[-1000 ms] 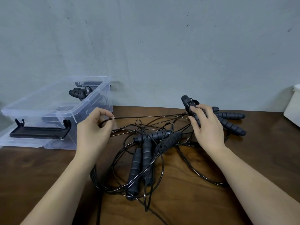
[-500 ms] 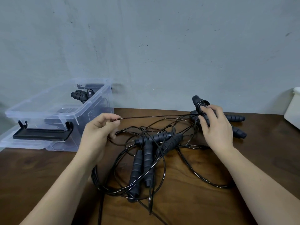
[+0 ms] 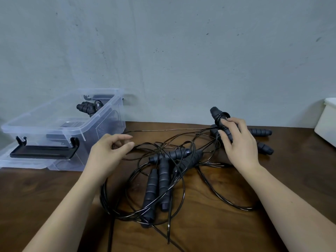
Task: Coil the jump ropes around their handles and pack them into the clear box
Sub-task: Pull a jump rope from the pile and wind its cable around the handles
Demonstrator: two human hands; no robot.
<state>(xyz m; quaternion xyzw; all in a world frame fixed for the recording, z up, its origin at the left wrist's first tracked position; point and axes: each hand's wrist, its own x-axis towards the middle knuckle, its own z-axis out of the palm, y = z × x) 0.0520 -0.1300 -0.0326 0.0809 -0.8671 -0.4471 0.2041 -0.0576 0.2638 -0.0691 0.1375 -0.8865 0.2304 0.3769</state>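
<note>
Several black jump ropes (image 3: 163,177) lie tangled in the middle of the wooden table (image 3: 218,224), their foam handles side by side under loops of thin cord. My right hand (image 3: 238,142) grips one pair of handles (image 3: 217,114) at the back right, tilted up, with a few turns of cord around the top. A taut cord (image 3: 169,130) runs from there to my left hand (image 3: 107,153), whose thumb and fingers curl loosely around it. The clear box (image 3: 101,124) stands open at the left, with a coiled rope (image 3: 87,107) inside.
Two more handles (image 3: 261,132) lie behind my right hand. The box has a black latch handle (image 3: 43,151) in front and sits on a clear lid. A white container (image 3: 327,122) stands at the right edge. The grey wall is close behind the table.
My left hand has slid toward the tangle and its tight pinch on the cord has loosened. My right hand stays on the handles.
</note>
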